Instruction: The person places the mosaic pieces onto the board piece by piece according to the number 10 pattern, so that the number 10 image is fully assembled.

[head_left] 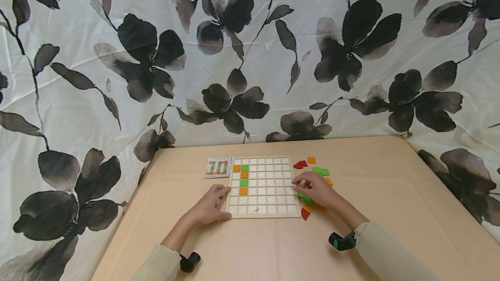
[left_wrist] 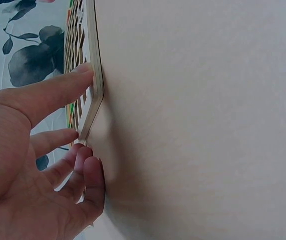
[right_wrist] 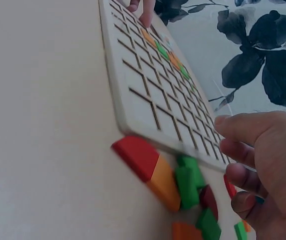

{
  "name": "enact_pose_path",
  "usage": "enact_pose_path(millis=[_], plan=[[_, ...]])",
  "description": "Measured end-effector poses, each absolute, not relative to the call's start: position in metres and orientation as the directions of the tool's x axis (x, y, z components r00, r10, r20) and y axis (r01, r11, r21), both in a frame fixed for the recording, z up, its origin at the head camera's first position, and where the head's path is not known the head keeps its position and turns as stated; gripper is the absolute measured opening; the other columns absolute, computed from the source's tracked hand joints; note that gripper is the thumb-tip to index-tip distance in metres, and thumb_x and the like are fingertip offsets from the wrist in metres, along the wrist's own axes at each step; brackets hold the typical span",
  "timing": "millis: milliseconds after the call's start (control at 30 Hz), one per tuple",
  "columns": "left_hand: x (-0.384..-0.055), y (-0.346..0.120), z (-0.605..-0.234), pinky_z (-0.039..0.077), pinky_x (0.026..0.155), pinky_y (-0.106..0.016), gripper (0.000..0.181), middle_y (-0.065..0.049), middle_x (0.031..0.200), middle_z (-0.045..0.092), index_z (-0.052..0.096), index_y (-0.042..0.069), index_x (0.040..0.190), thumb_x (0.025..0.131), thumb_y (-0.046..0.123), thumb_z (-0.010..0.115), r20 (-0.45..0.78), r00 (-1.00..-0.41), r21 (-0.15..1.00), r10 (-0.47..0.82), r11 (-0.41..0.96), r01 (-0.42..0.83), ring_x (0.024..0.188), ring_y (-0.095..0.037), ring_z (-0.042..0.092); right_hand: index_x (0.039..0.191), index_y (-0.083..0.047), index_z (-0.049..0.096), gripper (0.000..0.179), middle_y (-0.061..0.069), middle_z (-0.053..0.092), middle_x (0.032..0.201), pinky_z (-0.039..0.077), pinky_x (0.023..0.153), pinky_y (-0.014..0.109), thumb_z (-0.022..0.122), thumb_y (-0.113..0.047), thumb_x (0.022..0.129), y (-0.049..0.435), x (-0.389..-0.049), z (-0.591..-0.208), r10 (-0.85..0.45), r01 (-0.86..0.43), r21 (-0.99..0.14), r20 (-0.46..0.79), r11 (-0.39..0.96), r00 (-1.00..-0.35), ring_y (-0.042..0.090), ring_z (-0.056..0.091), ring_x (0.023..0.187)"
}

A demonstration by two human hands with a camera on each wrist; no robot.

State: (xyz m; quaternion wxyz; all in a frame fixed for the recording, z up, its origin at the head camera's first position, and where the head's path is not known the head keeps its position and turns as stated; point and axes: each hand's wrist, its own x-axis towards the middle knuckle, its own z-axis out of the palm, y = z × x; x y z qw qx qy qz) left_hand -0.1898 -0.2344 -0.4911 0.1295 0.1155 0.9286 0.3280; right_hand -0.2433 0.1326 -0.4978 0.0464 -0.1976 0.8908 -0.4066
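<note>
A pale wooden grid board [head_left: 269, 210] lies on the table, with orange tiles [head_left: 243, 191] and green tiles [head_left: 244, 182] in its left columns. My left hand [head_left: 211, 205] touches the board at its near left corner, thumb at the corner and fingertips along the left edge. Over the right edge is my right hand [head_left: 315, 187], fingers bent loosely; the right wrist view shows nothing between thumb and fingertips. Below it lie loose green pieces [right_wrist: 187, 186], a red piece [right_wrist: 140, 156] and an orange piece [right_wrist: 164, 185]. The hand hides part of this pile.
A small printed card [head_left: 218, 167] with a coloured grid pattern lies against the board's far left side. More red pieces [head_left: 300, 165], an orange square [head_left: 311, 160] and green squares [head_left: 321, 171] lie beyond the right hand. A floral cloth [head_left: 242, 55] hangs behind the table.
</note>
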Motion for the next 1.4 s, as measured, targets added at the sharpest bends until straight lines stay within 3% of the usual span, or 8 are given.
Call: enact_pose_path(millis=[633,1400], plan=[[-0.189,-0.235,-0.491,0.045,0.093,-0.043,0.081,-0.008,0.142,0.037,0.041,0.009,0.146,0.077,0.021,0.082,-0.168,-0.939,0.645,0.299,0.754,0.124,0.122,-0.024,0.046,0.107,-0.017,0.071,0.031,-0.001,0.059,0.095,0.043,0.063,0.02,0.08,-0.021,0.078,0.173,-0.22,-0.515,-0.427,-0.316,-0.717,0.028,0.621,-0.904,0.015,0.048,0.079],[-0.19,-0.235,-0.49,0.043,0.089,-0.039,0.081,-0.007,0.141,0.038,0.042,0.01,0.145,0.076,0.023,0.082,-0.157,-0.94,0.64,0.301,0.756,0.135,0.119,-0.022,0.046,0.101,-0.019,0.071,0.024,-0.003,0.061,0.087,0.045,0.064,0.019,0.08,-0.019,0.078,0.152,-0.232,-0.504,-0.466,-0.383,-0.728,0.099,0.569,-0.879,0.015,0.051,0.077]])
